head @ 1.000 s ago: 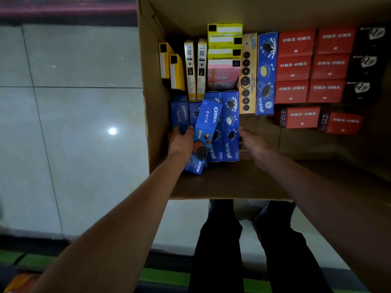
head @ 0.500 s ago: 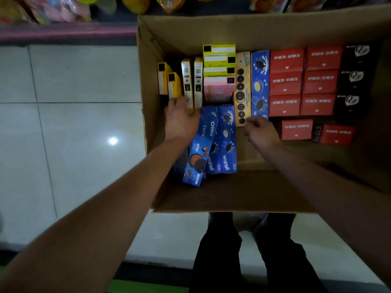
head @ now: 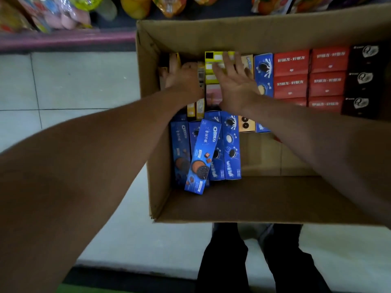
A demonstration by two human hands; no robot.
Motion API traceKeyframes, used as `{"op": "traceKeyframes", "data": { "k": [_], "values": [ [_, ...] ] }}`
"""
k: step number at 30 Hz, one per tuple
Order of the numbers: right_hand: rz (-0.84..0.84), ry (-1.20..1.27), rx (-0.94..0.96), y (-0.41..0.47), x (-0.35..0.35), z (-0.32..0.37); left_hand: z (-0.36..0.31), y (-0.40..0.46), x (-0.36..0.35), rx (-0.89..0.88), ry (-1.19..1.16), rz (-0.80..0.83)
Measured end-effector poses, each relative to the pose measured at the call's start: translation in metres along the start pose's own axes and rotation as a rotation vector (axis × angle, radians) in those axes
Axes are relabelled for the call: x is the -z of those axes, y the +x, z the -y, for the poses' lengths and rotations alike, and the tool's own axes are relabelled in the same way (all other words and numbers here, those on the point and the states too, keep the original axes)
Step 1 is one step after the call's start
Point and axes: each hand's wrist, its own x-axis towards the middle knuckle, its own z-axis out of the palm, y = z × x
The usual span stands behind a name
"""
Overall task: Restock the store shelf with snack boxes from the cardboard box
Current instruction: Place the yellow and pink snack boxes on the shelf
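The open cardboard box (head: 254, 30) stands on the floor in front of me, full of snack boxes. Both hands reach to its far left part. My left hand (head: 182, 77) lies over the narrow yellow boxes (head: 200, 106), fingers pointing to the far wall; whether it grips one is hidden. My right hand (head: 234, 81) is spread flat, fingers straight, over the stacked yellow-green boxes (head: 213, 58) and a pink box (head: 212, 96). Nearer me lie several blue Oreo boxes (head: 231, 144), one of them (head: 202, 157) lying askew on top.
Red boxes (head: 291, 75) and black boxes (head: 364, 77) fill the box's right side. Bare cardboard bottom (head: 275, 157) shows at the near right. A shelf edge (head: 63, 39) with bagged snacks (head: 53, 13) runs along the top. Pale floor tiles (head: 63, 85) lie at left; my legs (head: 254, 261) below.
Both hands have left the blue Oreo boxes and moved away from me to the yellow boxes at the far left of the carton. The view has tilted up, showing the shelf.
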Motion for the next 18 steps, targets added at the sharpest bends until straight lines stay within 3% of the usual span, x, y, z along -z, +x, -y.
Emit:
{"op": "traceKeyframes", "data": {
  "k": [4, 6, 10, 13, 18],
  "values": [
    [-0.027, -0.127, 0.035, -0.022, -0.019, 0.004, 0.022, 0.002, 0.012, -0.09, -0.16, -0.14],
    [-0.008, -0.222, 0.074, -0.029, -0.027, 0.007, 0.03, 0.005, 0.016, -0.06, -0.269, -0.089],
    [-0.12, -0.335, 0.105, -0.037, -0.036, 0.013, 0.03, 0.007, 0.008, 0.016, -0.191, 0.083],
    [-0.156, -0.306, 0.106, -0.037, -0.038, 0.013, 0.024, 0.005, -0.006, -0.006, -0.169, 0.099],
    [-0.169, -0.228, 0.096, -0.033, -0.041, 0.014, 0.01, 0.015, 0.006, -0.023, -0.399, 0.143]
  ]
}}
